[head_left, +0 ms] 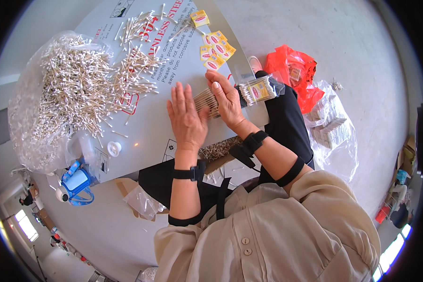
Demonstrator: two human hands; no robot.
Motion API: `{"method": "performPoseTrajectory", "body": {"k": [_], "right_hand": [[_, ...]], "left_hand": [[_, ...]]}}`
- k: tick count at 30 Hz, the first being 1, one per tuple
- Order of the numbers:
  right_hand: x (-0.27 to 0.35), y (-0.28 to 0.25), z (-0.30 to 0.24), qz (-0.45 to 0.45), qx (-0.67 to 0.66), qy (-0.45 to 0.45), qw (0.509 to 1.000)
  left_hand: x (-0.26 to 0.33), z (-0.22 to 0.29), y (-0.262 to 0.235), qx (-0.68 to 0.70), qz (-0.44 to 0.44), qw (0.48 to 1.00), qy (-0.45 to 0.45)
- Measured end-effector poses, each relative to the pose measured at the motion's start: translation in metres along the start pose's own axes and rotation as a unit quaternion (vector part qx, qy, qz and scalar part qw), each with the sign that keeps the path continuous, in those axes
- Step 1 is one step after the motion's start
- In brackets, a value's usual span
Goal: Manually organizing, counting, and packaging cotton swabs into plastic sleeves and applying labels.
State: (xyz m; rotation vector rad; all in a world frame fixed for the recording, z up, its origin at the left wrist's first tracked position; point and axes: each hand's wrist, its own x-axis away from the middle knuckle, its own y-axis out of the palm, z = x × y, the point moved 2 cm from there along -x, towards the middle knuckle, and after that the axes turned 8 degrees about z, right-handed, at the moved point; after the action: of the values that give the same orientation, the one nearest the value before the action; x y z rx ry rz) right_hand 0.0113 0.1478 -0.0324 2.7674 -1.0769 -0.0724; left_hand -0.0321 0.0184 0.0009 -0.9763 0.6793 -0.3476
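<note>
My left hand (189, 117) lies flat at the left end of a row of cotton swabs (204, 101), its fingers stretched out. At the row's other end, my right hand (228, 104) rests with extended fingers, its palm side hidden. Beyond it lies a flat packet of cotton swabs (258, 91) with a yellow label, partly in clear plastic. Loose cotton swabs (134, 75) are scattered to the left, beside a big clear bag of cotton swabs (75, 84). Several yellow label cards (217, 49) lie farther away on the grey table (150, 127).
A small white round container (113, 149) stands near the table's left front edge, by a blue case with a strap (75, 183). Below the table edge is a box of swabs (221, 149). On the floor at right are a red plastic bag (291, 70) and a clear bag of packets (331, 124).
</note>
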Motion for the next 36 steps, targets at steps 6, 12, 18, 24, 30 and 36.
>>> {"method": "performPoseTrajectory", "body": {"k": [6,12,18,24,30,36], "right_hand": [[0.004,0.0,-0.003,-0.001,-0.027,0.03,0.999],[0.011,-0.006,-0.003,-0.007,0.003,-0.001,1.0],[0.013,-0.011,-0.005,0.02,-0.017,-0.012,1.0],[0.007,0.004,-0.002,-0.02,0.019,-0.013,1.0],[0.012,0.002,0.0,0.009,-0.074,0.055,0.996],[0.011,-0.02,-0.008,0.029,-0.149,0.092,0.984]], "left_hand": [[0.019,0.004,0.004,-0.077,-0.118,0.989,-0.042],[0.013,-0.001,0.0,-0.114,-0.142,0.983,0.014],[0.017,-0.009,0.004,0.058,-0.069,0.995,-0.033],[0.011,-0.004,0.022,0.467,0.16,0.832,-0.253],[0.009,0.0,0.021,0.515,0.166,0.799,-0.262],[0.03,0.019,-0.003,-0.022,-0.114,0.993,0.013]]}}
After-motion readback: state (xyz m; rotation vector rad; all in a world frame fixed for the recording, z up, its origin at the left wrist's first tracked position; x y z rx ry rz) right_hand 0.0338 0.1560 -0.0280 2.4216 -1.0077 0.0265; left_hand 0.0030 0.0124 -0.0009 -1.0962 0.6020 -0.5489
